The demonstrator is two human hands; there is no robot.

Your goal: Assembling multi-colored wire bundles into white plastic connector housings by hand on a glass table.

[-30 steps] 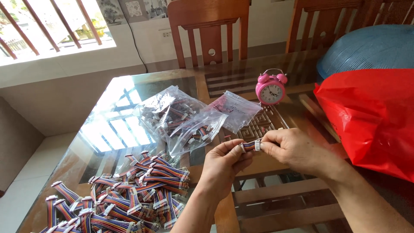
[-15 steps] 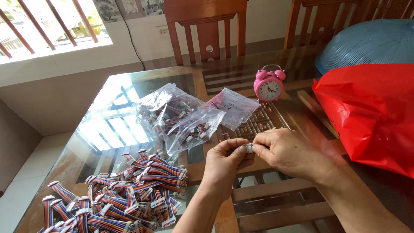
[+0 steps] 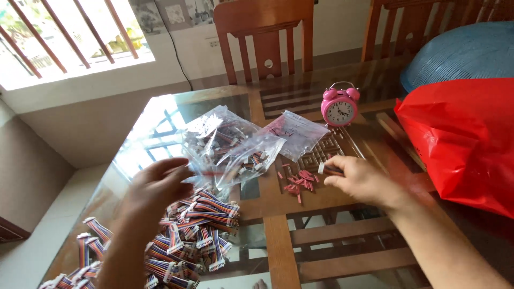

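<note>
Now our right hand pinches a small connector just right of the pink bits; our left hand, open and empty, hovers above the cable pile. Best grip lightly.

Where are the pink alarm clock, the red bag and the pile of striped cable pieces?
clock (image 3: pixel 340 111), head view, on its white dial.
red bag (image 3: pixel 460 136), head view, on its creased front side.
cable pile (image 3: pixel 201 227), head view, on the heap's middle, below the left hand (image 3: pixel 155 187).

bare hands, sleeveless forearms
</note>
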